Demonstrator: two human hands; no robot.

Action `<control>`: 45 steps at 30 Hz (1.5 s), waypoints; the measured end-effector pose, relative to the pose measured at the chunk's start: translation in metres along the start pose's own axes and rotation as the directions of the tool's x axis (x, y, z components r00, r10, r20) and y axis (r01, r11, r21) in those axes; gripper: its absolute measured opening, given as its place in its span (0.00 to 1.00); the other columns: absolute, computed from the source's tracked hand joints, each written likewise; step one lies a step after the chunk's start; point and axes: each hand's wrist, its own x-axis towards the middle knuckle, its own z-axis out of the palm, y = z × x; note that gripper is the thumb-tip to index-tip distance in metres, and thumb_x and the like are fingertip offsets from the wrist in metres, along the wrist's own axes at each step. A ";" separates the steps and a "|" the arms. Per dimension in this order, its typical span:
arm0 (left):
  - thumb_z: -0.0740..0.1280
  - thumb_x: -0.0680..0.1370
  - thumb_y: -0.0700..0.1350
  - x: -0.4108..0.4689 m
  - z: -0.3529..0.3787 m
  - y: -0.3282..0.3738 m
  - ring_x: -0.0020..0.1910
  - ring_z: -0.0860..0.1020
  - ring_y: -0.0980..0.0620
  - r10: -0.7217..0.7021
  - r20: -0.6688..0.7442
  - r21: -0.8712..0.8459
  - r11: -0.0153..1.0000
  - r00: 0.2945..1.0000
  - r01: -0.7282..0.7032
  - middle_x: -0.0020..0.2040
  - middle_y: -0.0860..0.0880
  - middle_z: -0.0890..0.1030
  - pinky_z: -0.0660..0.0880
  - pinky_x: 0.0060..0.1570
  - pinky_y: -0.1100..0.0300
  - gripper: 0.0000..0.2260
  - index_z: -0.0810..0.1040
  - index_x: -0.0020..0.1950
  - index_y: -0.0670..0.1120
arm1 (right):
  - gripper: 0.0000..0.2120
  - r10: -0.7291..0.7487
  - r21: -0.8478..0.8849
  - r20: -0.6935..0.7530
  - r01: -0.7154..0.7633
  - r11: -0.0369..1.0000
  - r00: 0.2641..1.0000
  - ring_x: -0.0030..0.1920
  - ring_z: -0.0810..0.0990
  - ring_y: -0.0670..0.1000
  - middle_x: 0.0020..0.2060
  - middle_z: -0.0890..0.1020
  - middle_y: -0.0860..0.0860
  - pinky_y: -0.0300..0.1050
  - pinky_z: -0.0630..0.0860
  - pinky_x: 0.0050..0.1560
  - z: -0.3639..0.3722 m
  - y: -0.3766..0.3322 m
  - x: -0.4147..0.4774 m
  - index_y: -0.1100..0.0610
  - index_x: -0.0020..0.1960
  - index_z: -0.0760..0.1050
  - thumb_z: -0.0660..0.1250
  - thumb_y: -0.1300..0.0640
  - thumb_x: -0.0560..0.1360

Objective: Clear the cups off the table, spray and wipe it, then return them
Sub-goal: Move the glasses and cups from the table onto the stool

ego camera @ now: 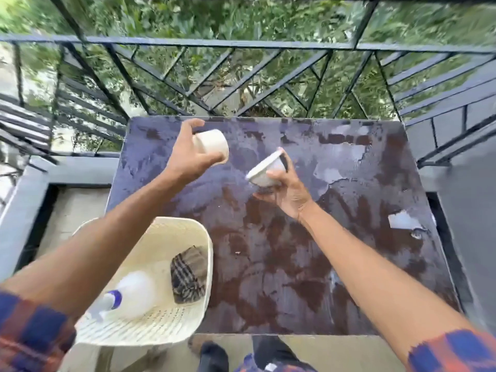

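My left hand (pixel 188 154) grips a cream cup (pixel 212 145), tilted on its side above the far left part of the table (pixel 268 264). My right hand (pixel 285 190) holds a second white cup (pixel 264 171), also tilted, over the table's middle. The tabletop is dark, stained and wet-looking, with peeling patches. At the table's near left corner stands a cream basket (pixel 161 331). Inside it lie a clear spray bottle (pixel 128 294) with a blue collar and a folded checked cloth (pixel 189 275).
A black metal railing (pixel 241 45) runs behind the table with greenery beyond. A grey ledge (pixel 24 202) lies to the left and a grey wall to the right. A white paper scrap (pixel 402 220) sticks to the table's right side. My feet show below the near edge.
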 end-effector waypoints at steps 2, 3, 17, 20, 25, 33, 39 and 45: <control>0.74 0.62 0.47 -0.018 -0.021 0.002 0.45 0.76 0.54 0.021 0.000 -0.043 0.999 1.000 -0.021 0.56 0.47 0.75 0.73 0.39 0.73 0.39 0.66 0.73 0.47 | 0.40 -0.003 0.004 0.089 0.003 1.000 0.996 0.57 0.81 0.65 0.75 0.67 0.58 0.64 0.83 0.50 0.022 0.007 -0.003 0.38 0.73 0.67 0.77 0.59 0.66; 0.74 0.62 0.47 -0.026 -0.034 0.000 0.44 0.75 0.57 0.029 -0.003 -0.067 0.997 1.000 -0.029 0.56 0.47 0.75 0.73 0.38 0.73 0.40 0.67 0.73 0.48 | 0.39 -0.014 -0.023 0.124 0.017 1.000 0.992 0.60 0.80 0.65 0.76 0.66 0.57 0.66 0.82 0.52 0.035 0.010 -0.005 0.39 0.72 0.68 0.77 0.59 0.66; 0.82 0.60 0.48 -0.222 -0.290 -0.116 0.53 0.77 0.43 -0.287 -0.473 -0.518 0.856 0.833 0.001 0.55 0.44 0.77 0.76 0.48 0.43 0.34 0.68 0.60 0.55 | 0.22 -0.063 -0.741 0.573 0.550 0.387 0.817 0.29 0.71 0.33 0.25 0.75 0.39 0.27 0.65 0.33 0.300 0.048 -0.021 0.48 0.35 0.68 0.84 0.57 0.65; 0.81 0.61 0.46 -0.286 -0.318 -0.154 0.49 0.77 0.45 -0.402 -0.610 -0.514 0.857 0.683 0.045 0.48 0.46 0.77 0.76 0.49 0.38 0.31 0.67 0.57 0.54 | 0.20 0.083 -0.689 0.724 0.713 0.133 0.685 0.32 0.73 0.32 0.27 0.76 0.40 0.29 0.66 0.34 0.368 0.077 -0.021 0.45 0.33 0.71 0.82 0.42 0.63; 0.82 0.61 0.45 -0.377 -0.302 -0.222 0.45 0.77 0.56 -0.512 -0.729 -0.498 0.852 0.454 0.161 0.52 0.47 0.75 0.76 0.48 0.64 0.36 0.65 0.62 0.48 | 0.31 0.508 -0.423 0.622 0.801 -0.424 0.597 0.38 0.75 0.56 0.30 0.74 0.52 0.46 0.64 0.35 0.486 0.167 -0.025 0.58 0.40 0.81 0.75 0.28 0.63; 0.77 0.62 0.54 -0.455 -0.180 -0.308 0.61 0.78 0.42 -0.840 -0.514 -0.735 0.536 0.173 0.416 0.61 0.47 0.79 0.75 0.60 0.51 0.41 0.70 0.73 0.50 | 0.37 0.495 -0.814 0.328 0.506 -0.284 0.805 0.54 0.80 0.53 0.55 0.81 0.51 0.44 0.77 0.48 0.515 0.366 -0.069 0.57 0.63 0.77 0.80 0.36 0.64; 0.81 0.66 0.36 -0.479 -0.114 -0.368 0.62 0.75 0.48 -0.913 -0.404 -0.797 0.381 0.054 0.469 0.67 0.46 0.77 0.67 0.56 0.63 0.40 0.68 0.75 0.45 | 0.32 0.347 -0.969 0.016 0.101 -0.228 0.938 0.56 0.82 0.57 0.51 0.84 0.53 0.49 0.80 0.56 0.390 0.489 -0.098 0.53 0.48 0.82 0.76 0.29 0.56; 0.81 0.69 0.45 -0.476 -0.089 -0.432 0.72 0.69 0.47 -0.886 -0.463 -0.778 0.422 0.029 0.466 0.76 0.47 0.69 0.65 0.62 0.61 0.48 0.56 0.82 0.51 | 0.18 0.259 -0.983 -0.039 0.010 -0.185 0.965 0.59 0.78 0.57 0.49 0.72 0.50 0.38 0.67 0.50 0.310 0.546 -0.074 0.58 0.49 0.83 0.79 0.45 0.68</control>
